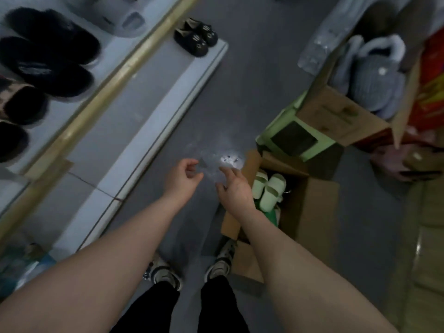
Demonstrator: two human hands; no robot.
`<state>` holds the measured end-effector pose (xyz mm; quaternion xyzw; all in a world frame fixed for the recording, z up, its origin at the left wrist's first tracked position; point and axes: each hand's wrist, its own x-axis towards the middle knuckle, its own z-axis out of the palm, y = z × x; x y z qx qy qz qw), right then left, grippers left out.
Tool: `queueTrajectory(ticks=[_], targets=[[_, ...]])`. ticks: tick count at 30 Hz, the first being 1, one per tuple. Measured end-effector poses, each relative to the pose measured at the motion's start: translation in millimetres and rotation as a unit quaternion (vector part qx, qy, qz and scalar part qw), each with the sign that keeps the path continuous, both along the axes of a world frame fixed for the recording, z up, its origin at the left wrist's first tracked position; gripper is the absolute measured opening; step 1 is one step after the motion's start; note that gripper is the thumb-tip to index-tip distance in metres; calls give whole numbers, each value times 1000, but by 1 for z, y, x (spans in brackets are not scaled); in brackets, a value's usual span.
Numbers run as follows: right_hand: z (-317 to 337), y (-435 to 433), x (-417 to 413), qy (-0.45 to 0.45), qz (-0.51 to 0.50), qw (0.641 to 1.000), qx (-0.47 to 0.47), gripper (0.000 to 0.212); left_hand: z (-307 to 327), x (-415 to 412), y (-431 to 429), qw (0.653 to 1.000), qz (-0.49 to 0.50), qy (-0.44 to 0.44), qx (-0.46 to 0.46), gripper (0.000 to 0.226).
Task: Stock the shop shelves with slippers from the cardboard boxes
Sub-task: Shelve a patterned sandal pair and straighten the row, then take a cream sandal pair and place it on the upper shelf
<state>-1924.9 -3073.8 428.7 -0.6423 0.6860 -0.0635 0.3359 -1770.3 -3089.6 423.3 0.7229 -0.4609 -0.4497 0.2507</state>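
Both my hands hang empty over the grey floor. My left hand (pixel 183 175) has loosely curled fingers and holds nothing. My right hand (pixel 234 188) has relaxed, spread fingers, just left of an open cardboard box (pixel 310 212) with a pair of light green slippers (pixel 269 191) inside. A second cardboard box (pixel 336 116) at the upper right holds grey fluffy slippers (pixel 374 80). On the left, the low white shelf (pixel 153 111) carries a pair of black cat-face slippers (pixel 197 37). The shelf above it holds black furry slippers (pixel 50 56).
A green plastic stool (pixel 298 138) stands between the two boxes. Clear plastic wrapping (pixel 322 44) lies at the upper right, a red package (pixel 430 87) at the right edge. Flattened cardboard (pixel 422 236) lies on the right. My feet in sneakers (pixel 192 270) stand on the floor.
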Motion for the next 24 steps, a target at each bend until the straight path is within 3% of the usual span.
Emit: queueTrajectory(ticks=[12, 24], targets=[[-76, 59, -192, -18, -131, 987, 96, 50, -68, -185, 11, 981, -172, -19, 81, 37], [-183, 60, -265, -41, -272, 946, 171, 56, -173, -255, -28, 933, -320, -39, 161, 41]])
